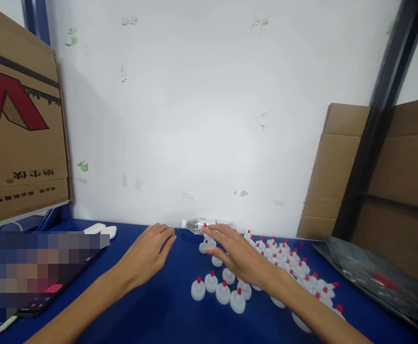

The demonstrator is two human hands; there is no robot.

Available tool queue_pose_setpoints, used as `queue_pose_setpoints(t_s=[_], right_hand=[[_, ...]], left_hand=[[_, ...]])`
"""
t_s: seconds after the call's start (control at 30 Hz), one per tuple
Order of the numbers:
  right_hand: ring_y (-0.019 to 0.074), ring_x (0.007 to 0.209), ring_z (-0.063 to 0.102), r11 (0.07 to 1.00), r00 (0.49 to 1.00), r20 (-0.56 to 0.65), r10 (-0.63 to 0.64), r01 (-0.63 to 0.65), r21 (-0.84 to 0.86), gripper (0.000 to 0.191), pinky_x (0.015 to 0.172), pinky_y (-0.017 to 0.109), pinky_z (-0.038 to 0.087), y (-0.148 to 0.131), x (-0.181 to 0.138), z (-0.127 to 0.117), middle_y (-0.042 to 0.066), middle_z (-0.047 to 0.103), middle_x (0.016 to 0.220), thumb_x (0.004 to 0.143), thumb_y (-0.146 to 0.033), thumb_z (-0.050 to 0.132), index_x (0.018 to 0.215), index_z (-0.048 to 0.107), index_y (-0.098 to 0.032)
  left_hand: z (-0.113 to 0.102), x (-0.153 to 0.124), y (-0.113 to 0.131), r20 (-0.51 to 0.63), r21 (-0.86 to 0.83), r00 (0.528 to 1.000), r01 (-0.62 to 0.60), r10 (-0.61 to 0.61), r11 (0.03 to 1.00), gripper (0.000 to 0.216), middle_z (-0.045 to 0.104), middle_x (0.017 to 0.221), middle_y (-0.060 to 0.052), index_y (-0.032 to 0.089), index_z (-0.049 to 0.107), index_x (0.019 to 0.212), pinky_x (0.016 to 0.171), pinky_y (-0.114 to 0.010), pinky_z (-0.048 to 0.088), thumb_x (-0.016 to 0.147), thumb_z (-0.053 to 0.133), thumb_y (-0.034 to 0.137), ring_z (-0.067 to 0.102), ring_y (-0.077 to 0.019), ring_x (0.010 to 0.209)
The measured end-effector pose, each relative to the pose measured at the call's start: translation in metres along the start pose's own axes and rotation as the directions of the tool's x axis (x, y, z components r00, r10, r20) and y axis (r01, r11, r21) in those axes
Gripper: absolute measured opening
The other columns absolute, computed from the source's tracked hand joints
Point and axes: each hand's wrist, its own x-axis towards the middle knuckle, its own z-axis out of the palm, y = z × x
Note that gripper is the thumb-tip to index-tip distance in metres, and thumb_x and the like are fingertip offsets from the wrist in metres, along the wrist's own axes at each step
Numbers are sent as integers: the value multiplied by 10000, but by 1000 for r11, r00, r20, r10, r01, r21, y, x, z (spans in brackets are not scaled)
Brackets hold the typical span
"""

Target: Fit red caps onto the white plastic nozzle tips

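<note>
My left hand [147, 255] lies over the blue table [158, 315] with its fingers stretched out and nothing in it. My right hand [237, 255] reaches forward, fingers spread, above several white caps with red tips [223, 289]. Its fingertips are close to a clear plastic bottle [198, 224] lying on its side against the wall. More red-tipped caps [284, 253] are spread out to the right of that hand.
A tablet with a cable [40, 282] lies at the left, with two small white objects [101, 230] behind it. Cardboard boxes stand at the left [18, 129] and right [341, 177]. A dark plastic bag [377, 277] lies at the right by a black post [377, 119].
</note>
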Motion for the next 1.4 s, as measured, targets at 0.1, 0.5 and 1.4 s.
queue_pose_setpoints(t_s=[0.1, 0.5, 1.4], right_hand=[[314, 1352, 549, 995, 995, 9, 101, -100, -27, 455, 1127, 525, 432, 17, -1, -6, 128, 650, 1384, 1130, -488, 305, 1355, 608, -233], [230, 804, 650, 973, 965, 139, 223, -212, -86, 631, 847, 413, 530, 34, -8, 5, 62, 679, 842, 1129, -517, 160, 821, 623, -218], [361, 1486, 391, 968, 928, 277, 248, -229, -101, 621, 1228, 661, 139, 25, -6, 14, 134, 592, 1495, 1116, -556, 204, 1449, 601, -215]], left_hand=[[5, -1, -12, 60, 63, 997, 41, -45, 997, 312, 686, 901, -86, 220, 625, 849, 833, -418, 454, 1028, 391, 322, 618, -284, 902], [22, -6, -19, 159, 261, 971, 131, -177, 956, 248, 721, 1029, -174, 147, 689, 998, 870, -474, 481, 995, 481, 281, 673, -363, 989], [34, -1, -6, -98, -141, 995, -13, -1, 990, 359, 670, 1092, -69, 234, 689, 1072, 931, -397, 515, 1060, 366, 391, 665, -258, 1041]])
